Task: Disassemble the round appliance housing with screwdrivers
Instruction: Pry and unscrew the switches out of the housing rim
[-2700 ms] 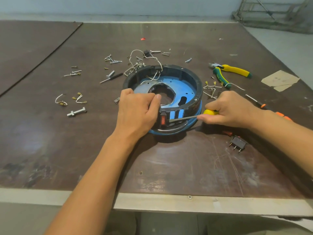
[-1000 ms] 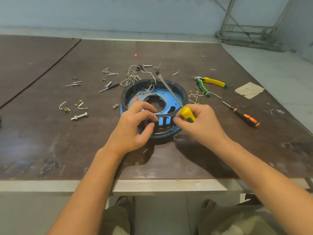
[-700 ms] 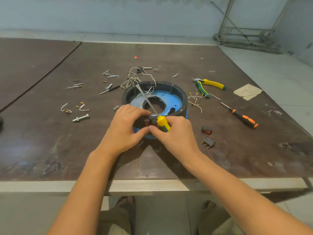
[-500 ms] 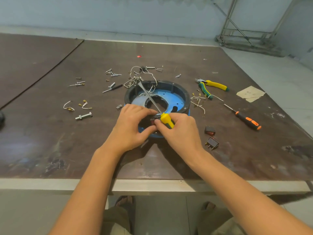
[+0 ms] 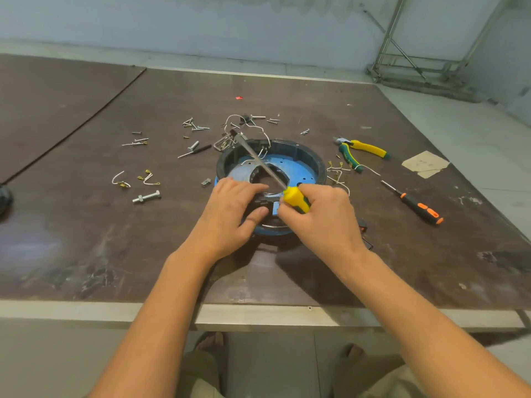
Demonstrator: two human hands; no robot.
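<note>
Round housing [image 5: 300,169] lay flat on the dark table [image 5: 86,239], a little right of centre and near the person, its open side up. It showed a black ring wall around a blue plate with a large hole in the middle.

Across it ran the yellow-handled screwdriver [image 5: 295,199], its long axis on a diagonal. The handle sat at the near rim and the bare metal shaft rose over the plate, with the tip pointing far and left, past the far-left rim and close to a tangle of white wire [image 5: 249,125].

The right hand [image 5: 324,222] had its fingers wrapped round the yellow handle. The left hand [image 5: 230,216] clasped the near rim, fingers curled over the top and the thumb pressed against the outer wall.

Both hands covered the near stretch of the rim, so what the fingertips met there could not be made out. Small dark parts [image 5: 363,225] just right of the right wrist were mostly hidden behind it. A dark object [image 5: 4,198] was cut off at the left edge.

Right of the housing lay green-and-yellow pliers [image 5: 363,150] and, nearer, an orange-and-black screwdriver [image 5: 416,205] pointing far and left. Loose screws [image 5: 195,127] were scattered on the far-left side, and a bolt [image 5: 146,196] lay to the left.
</note>
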